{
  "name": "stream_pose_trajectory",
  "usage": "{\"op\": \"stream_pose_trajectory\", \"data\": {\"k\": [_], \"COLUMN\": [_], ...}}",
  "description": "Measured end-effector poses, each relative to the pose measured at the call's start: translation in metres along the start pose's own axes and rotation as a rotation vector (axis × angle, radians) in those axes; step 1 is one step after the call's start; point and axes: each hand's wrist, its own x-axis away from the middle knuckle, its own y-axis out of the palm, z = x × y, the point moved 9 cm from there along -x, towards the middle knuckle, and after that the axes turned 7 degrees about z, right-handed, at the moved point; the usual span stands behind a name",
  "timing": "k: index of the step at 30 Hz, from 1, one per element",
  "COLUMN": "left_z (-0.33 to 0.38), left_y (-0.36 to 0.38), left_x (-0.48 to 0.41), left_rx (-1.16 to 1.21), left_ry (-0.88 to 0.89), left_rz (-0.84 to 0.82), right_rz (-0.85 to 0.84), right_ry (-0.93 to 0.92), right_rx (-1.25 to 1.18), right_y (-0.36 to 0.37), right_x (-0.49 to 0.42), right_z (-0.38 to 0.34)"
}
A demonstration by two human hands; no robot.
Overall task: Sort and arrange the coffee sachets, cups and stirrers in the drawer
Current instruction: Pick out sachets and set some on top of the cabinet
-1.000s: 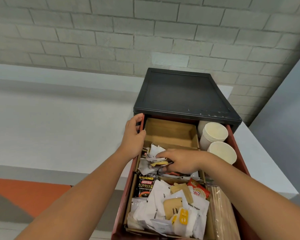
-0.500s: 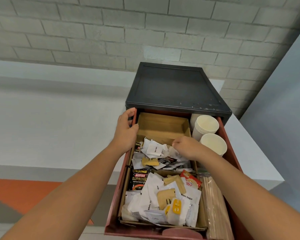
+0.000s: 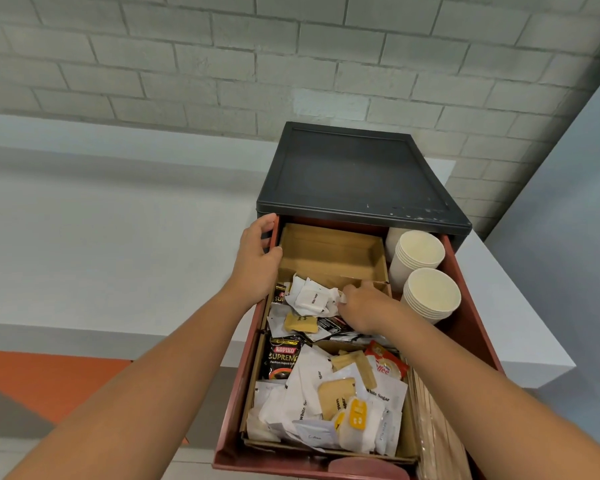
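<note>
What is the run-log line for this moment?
left hand: grips drawer wall | right hand: among middle-compartment sachets, grip unclear | cups: two stacks, right side

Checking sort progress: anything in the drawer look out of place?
Yes: sachets are unsorted. White sugar, brown sugar and Kopiko packets lie mixed in the middle compartment and front compartment, while the back compartment holds none.

Self-serve coffee corner, likely an office pantry.
A drawer (image 3: 234, 420) of paper cups (image 3: 430, 296), coffee and sugar sachets (image 3: 326, 393) stands against a grey brick wall (image 3: 222, 64).
</note>
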Motion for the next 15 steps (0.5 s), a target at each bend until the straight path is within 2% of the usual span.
{"op": "stream_pose_trajectory", "data": {"k": [3, 7, 10, 15], "left_z": [0.0, 0.002, 0.002, 0.002], "left_y": [0.0, 0.001, 0.001, 0.001], "left_x": [0.001, 0.001, 0.001, 0.001], "left_rx": [0.006, 0.016, 0.015, 0.012], "left_ry": [0.002, 0.001, -0.003, 0.001], "left_rz": [-0.001, -0.003, -0.003, -0.003], "right_rz": [-0.028, -0.059, -0.043, 0.008], "right_ry": [0.023, -0.061, -0.09, -0.032], "right_rx": [0.057, 0.092, 0.03, -0.062], "right_y": [0.001, 0.005, 0.006, 0.003], "right_x": [0.001, -0.002, -0.004, -0.007], "right_z": [0.0, -0.003, -0.001, 0.009]}}
